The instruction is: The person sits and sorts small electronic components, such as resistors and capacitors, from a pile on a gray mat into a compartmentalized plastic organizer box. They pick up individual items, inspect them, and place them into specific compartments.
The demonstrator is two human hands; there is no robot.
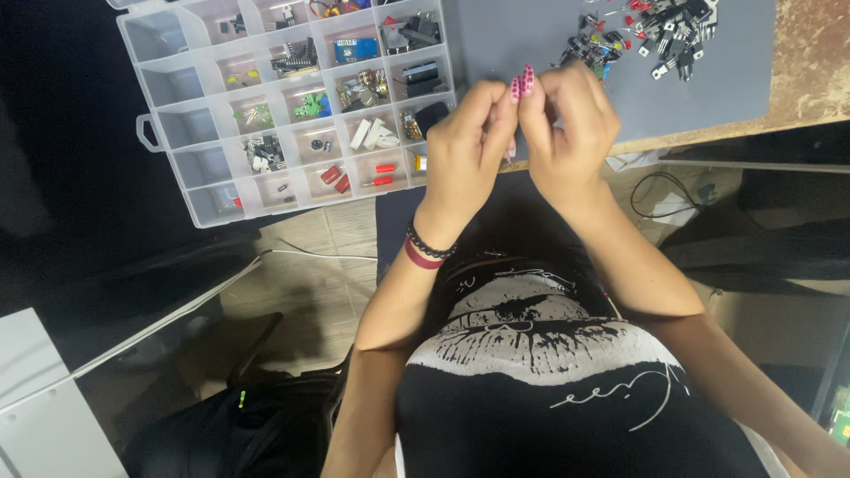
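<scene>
Below us a tiled floor [328,292] runs under the desk [810,66], and our black printed shirt [549,372] fills the nearest part of the view. Rising from it, both forearms angle up and inward until the hands meet just in front of the desk edge. Our left hand [465,155], with a beaded and a red band [427,250] at the wrist, curls its fingers toward the right hand [571,133], whose painted nails [522,84] point upward where the two touch. Both grips look pinched together at the fingertips, on something too small to make out; we cannot tell what it is, only that it sits hidden between the fingertips of the two hands. Judging by the parts nearby, it is likely light, stiff and easily bent at its thin legs, so we would hold it by the body rather than the leads. Beyond the hands, a grey mat [531,35] covers the desk, with a loose heap of small electronic components [651,35] at its far side. To the left lies an open clear organiser box [146,133], its compartments holding sorted bits in red, green, blue and black.
</scene>
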